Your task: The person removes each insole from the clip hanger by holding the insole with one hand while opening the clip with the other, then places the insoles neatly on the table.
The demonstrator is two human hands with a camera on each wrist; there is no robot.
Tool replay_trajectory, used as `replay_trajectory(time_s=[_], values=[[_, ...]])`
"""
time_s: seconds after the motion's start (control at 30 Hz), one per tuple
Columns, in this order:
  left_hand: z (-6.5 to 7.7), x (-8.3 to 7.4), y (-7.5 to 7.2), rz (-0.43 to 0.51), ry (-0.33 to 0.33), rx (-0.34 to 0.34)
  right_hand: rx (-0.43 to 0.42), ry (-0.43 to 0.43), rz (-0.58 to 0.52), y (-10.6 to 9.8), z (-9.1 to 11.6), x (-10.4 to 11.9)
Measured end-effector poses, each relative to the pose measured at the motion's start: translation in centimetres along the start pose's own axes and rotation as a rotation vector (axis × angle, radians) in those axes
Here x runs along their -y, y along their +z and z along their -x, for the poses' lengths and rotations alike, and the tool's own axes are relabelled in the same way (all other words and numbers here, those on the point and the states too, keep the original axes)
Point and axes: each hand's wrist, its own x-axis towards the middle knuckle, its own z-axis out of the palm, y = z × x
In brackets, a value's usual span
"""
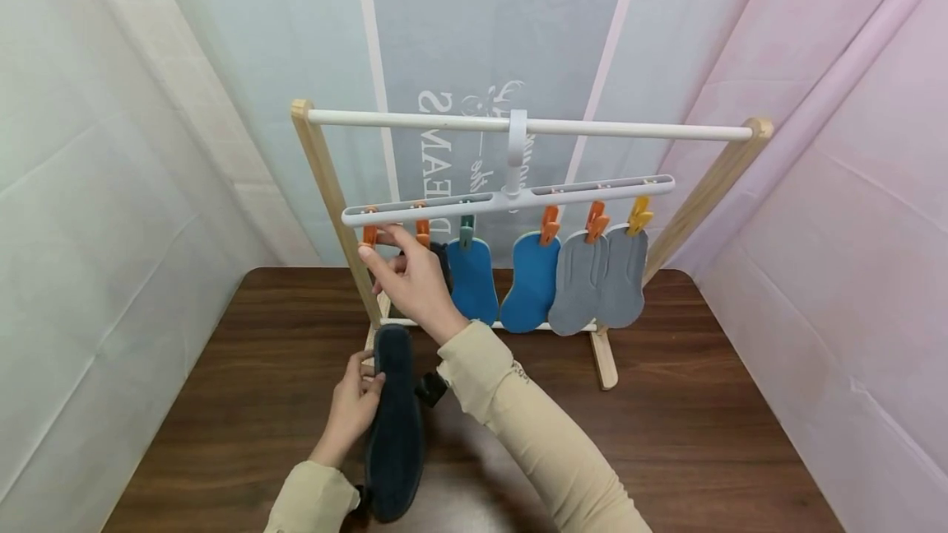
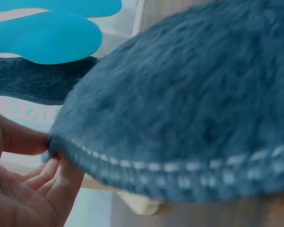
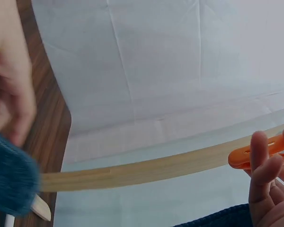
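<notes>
Five hung insoles (image 1: 472,282), six clips (image 1: 549,225), left hand (image 1: 351,405) pinching dark insole (image 1: 396,434), right hand (image 1: 416,282) seemingly pinching orange clip (image 1: 369,232)

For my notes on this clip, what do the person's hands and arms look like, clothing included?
The left hand and right hand wear no gloves. The left sleeve and right sleeve are beige; small dark marks near the right cuff are too small to read. A black object shows by the right wrist, another dark piece by the left.
</notes>
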Motion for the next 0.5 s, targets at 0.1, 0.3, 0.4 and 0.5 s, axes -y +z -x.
replay_trajectory(time_s=[0.1, 0.3, 0.4, 0.5], values=[[0.7, 0.7, 0.4, 0.026, 0.028, 0.028, 0.015, -0.025, 0.020, 0.0, 0.0, 0.0], [1.2, 1.3, 1.1, 0.038, -0.058, 0.090, 0.026, -0.047, 0.040, -0.1, 0.2, 0.0], [1.3, 1.6, 1.5, 0.055, -0.135, 0.145, 0.030, -0.049, 0.035, -0.2, 0.3, -0.1], [1.6, 2.1, 1.8, 0.141, -0.211, 0.192, 0.036, -0.061, 0.043, -0.3, 0.5, -0.2]])
